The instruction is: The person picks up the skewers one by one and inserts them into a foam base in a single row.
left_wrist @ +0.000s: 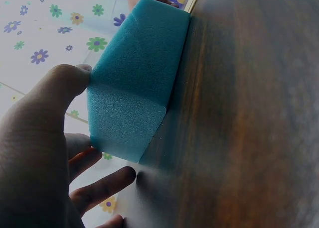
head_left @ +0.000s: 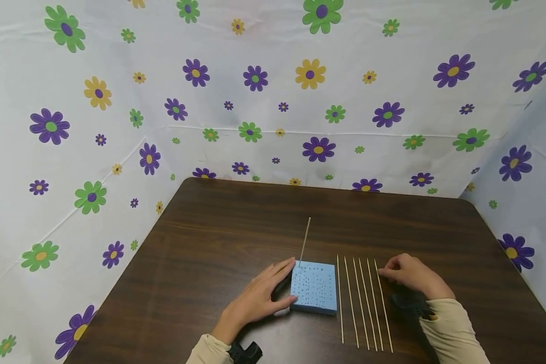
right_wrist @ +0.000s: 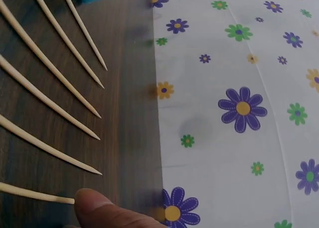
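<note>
A light-blue foam block (head_left: pixel 314 286), its top dotted with small holes, lies on the table. One wooden skewer (head_left: pixel 305 239) stands in it near the far left corner, leaning slightly right. My left hand (head_left: pixel 260 298) steadies the block's left side, thumb at the near corner and index finger at the far one; the left wrist view shows the other fingers (left_wrist: pixel 107 185) spread. Right of the block, several wooden skewers (head_left: pixel 365 303) lie roughly parallel. At the far end of the rightmost skewer (right_wrist: pixel 37 194), my right hand (head_left: pixel 411 275) pinches the tip; its index finger is hidden in the right wrist view.
The dark wood-grain table (head_left: pixel 236 217) carries the block and skewers. White flowered cloth (head_left: pixel 273 91) hangs behind it and along both sides. Dark wrist devices (head_left: pixel 245 352) sit at both sleeve cuffs.
</note>
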`<state>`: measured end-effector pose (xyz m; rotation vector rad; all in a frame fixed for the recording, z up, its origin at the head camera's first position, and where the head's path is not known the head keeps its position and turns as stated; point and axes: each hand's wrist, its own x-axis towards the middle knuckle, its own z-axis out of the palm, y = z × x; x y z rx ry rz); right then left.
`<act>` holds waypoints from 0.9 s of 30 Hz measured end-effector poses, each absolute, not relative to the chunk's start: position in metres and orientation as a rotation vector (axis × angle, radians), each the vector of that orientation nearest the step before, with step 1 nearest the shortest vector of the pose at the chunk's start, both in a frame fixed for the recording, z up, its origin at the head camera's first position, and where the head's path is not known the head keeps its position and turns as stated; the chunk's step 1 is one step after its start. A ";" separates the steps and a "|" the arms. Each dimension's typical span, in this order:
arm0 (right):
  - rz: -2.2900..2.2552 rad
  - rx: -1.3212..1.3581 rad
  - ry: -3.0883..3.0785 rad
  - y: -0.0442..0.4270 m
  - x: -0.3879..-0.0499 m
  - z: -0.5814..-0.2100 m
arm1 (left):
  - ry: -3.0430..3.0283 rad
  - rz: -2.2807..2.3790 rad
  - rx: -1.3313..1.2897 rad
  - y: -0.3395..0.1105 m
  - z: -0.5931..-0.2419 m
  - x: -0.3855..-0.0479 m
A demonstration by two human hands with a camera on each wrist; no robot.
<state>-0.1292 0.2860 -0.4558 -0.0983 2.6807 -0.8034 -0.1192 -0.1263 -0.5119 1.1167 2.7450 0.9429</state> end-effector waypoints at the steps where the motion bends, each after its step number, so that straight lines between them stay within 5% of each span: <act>1: -0.798 -0.085 2.689 0.285 -0.129 -0.456 | 2.746 0.941 1.116 -0.126 -0.512 -0.119; 27: -0.673 0.034 2.769 0.269 -0.128 -0.456 | 2.755 0.935 1.118 -0.128 -0.512 -0.118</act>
